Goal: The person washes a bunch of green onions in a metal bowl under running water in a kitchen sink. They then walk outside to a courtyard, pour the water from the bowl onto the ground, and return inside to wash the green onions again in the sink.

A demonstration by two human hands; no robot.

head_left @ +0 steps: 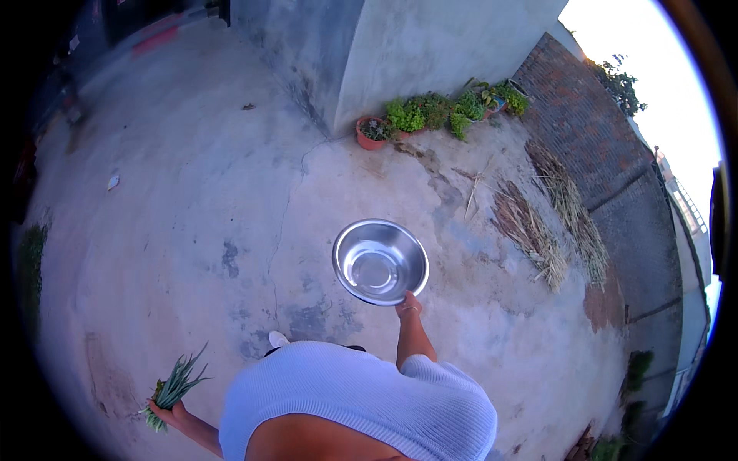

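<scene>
A shiny metal basin (374, 270) with nothing in it is held out in front of me. My right hand (409, 303) is closed on its near rim, the fingers partly hidden under it. Out to the left, my left hand (167, 412) is wrapped round a bunch of green onions (177, 384). Their long green leaves point up and to the right, and the paler ends stick out below the hand.
Cracked, stained concrete (192, 192) spreads around me. Ahead stands a grey wall corner (338, 115), with a potted plant (372, 132) and a row of leafy greens (430, 111) along it. Dry stalk bundles (530, 230) lie at right beside a brick wall (569, 115).
</scene>
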